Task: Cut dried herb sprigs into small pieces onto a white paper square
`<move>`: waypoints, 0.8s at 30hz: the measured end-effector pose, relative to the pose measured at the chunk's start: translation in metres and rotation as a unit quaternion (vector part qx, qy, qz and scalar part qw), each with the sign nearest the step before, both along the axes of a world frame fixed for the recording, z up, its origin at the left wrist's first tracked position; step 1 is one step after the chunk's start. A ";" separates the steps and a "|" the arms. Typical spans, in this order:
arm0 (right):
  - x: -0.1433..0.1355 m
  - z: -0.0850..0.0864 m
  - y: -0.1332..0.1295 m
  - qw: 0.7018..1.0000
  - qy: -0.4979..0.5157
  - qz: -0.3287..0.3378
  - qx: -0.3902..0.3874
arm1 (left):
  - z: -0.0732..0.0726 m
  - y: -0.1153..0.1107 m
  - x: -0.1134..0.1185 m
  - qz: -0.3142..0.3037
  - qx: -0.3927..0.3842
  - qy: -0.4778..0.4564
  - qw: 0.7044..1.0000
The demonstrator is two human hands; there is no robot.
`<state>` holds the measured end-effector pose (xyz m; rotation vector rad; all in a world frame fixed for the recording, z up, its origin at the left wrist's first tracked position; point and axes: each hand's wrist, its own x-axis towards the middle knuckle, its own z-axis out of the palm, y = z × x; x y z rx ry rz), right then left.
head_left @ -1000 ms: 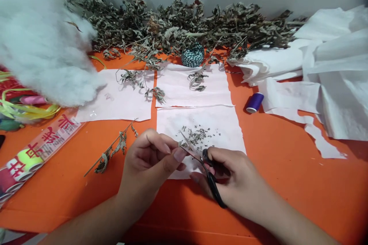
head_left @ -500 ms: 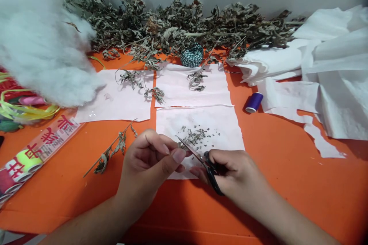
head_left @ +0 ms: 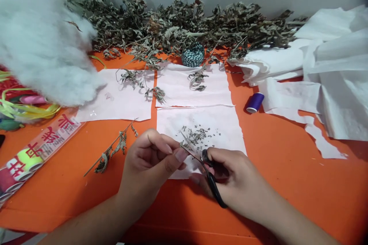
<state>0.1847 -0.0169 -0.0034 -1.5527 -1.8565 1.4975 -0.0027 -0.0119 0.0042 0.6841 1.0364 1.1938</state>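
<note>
My left hand (head_left: 153,160) pinches a small piece of dried leaf (head_left: 184,145) between thumb and fingers; most of it is hidden by the fingertips. In my right hand (head_left: 232,172) is a pair of scissors (head_left: 212,185) with black handles, its blades parted around the leaf close to my left thumb. Beneath them lies a white sheet (head_left: 169,120) with dark leaf crumbs (head_left: 199,134) scattered over its middle. A dried sprig (head_left: 110,149) rests on the orange table left of my left hand.
Bundled dried stalks (head_left: 178,26) line the back, with a ball of green-and-white string (head_left: 193,55) before them. White stuffing (head_left: 48,57) is piled at left above packed thread spools (head_left: 24,164). At right are a purple spool (head_left: 255,102) and white sheets (head_left: 342,99).
The scissors have opened: their blades and handles are farther apart than before. My right fingers have spread with the handles, while my left hand has barely moved.
</note>
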 end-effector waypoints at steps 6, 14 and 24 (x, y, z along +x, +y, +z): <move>0.002 -0.005 0.001 1.000 0.004 -0.007 0.027 | 0.001 0.001 0.001 0.014 -0.002 0.024 1.000; 0.003 -0.008 0.001 0.999 -0.015 -0.026 0.035 | 0.002 0.001 0.001 0.014 -0.005 0.000 1.000; 0.002 -0.005 0.001 1.000 -0.008 -0.001 0.015 | 0.000 0.001 0.000 -0.001 -0.008 -0.014 1.000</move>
